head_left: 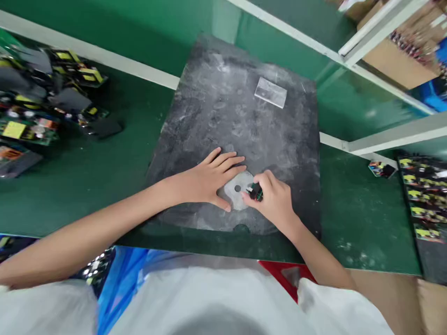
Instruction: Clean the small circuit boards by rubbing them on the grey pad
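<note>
A round grey disc [232, 191] with a hole in its middle lies on the black mat [223, 111] near the table's front edge. My left hand [212, 179] rests flat beside it, fingers spread, with the thumb and fingertips at the disc's left rim. Between the thumb and fingers of my right hand [275, 196] is a small circuit board [256, 191] with dark and green parts. It is held over the right side of the disc; my fingers hide part of it.
A flat grey rectangular plate [271, 92] lies farther back on the mat. Many circuit boards [38, 97] are piled at the left. One small board [382, 169] and rows of boards [424, 200] lie at the right. White frame bars [394, 130] stand behind; cardboard boxes [401, 65] are beyond.
</note>
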Demonstrator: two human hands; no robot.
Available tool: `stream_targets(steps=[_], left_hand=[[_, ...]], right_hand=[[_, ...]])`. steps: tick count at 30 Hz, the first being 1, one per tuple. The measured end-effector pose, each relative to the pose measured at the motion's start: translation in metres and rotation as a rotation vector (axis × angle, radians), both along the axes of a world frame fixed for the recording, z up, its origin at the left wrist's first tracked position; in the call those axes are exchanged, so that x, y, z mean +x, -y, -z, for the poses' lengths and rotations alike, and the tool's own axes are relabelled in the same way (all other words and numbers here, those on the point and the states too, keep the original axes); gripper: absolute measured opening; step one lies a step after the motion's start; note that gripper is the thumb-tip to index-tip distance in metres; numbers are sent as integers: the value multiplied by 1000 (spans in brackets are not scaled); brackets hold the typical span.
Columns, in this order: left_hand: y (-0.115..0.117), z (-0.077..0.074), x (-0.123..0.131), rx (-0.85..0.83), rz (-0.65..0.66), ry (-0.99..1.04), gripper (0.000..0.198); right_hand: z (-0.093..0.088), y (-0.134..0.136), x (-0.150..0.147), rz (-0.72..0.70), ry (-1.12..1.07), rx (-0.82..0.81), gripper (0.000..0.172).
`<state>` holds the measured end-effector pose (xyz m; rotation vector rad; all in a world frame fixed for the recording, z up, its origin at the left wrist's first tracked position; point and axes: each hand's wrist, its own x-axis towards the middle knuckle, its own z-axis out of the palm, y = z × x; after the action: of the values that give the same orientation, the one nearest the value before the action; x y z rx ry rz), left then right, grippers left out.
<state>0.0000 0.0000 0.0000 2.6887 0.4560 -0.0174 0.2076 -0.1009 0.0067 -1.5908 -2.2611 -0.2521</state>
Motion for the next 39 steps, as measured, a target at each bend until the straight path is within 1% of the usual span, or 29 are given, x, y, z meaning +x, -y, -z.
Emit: stream_targets(steps=[2,5,7,10,12,13,17,19,23,25,28,29,35,37,39], left_hand=[[0,0,-1,-2,-5,8,100],[0,-1,-2,-4,-6,20,99],[0,0,-2,-4,-4,26,99],[0,0,-1,7,-3,29,100],[-1,1,-1,15,-3,38,101],[-1,2,-1,20,-4,45,101],[0,2,-1,27,-3,56,96],[0,2,-1,25,-9,55,96],[1,2,0,26,-26,63,100],[1,3,1,31,-28,67,100],[1,4,0,33,-25,71,97],[1,4,0,31,-23,72,97],[1,3,0,28,-18,78,100],[1,3,0,31,-21,69,101],[1,4,0,34,-23,63,100]], right_hand=[[-1,7,-11,-100,-12,-18,33],[-1,11,-18,-185,-21,-28,32],[0,9,-15,-165,-21,-15,31],[1,3,-6,-27,-31,13,32],[0,2,-5,10,-44,13,32],[-1,3,-7,-9,-53,0,32],[-2,9,-16,-165,-86,-65,30],[-2,8,-15,-152,-112,-69,31],[-2,3,-7,-47,-94,-26,32],[-3,4,-9,-69,-53,-23,33],[-5,8,-15,-162,-37,-62,32],[-4,8,-15,-170,-38,-66,31],[-1,0,0,-14,-19,4,30],[-3,2,-3,-51,-31,-22,29],[-4,7,-11,-147,-51,-49,28]])
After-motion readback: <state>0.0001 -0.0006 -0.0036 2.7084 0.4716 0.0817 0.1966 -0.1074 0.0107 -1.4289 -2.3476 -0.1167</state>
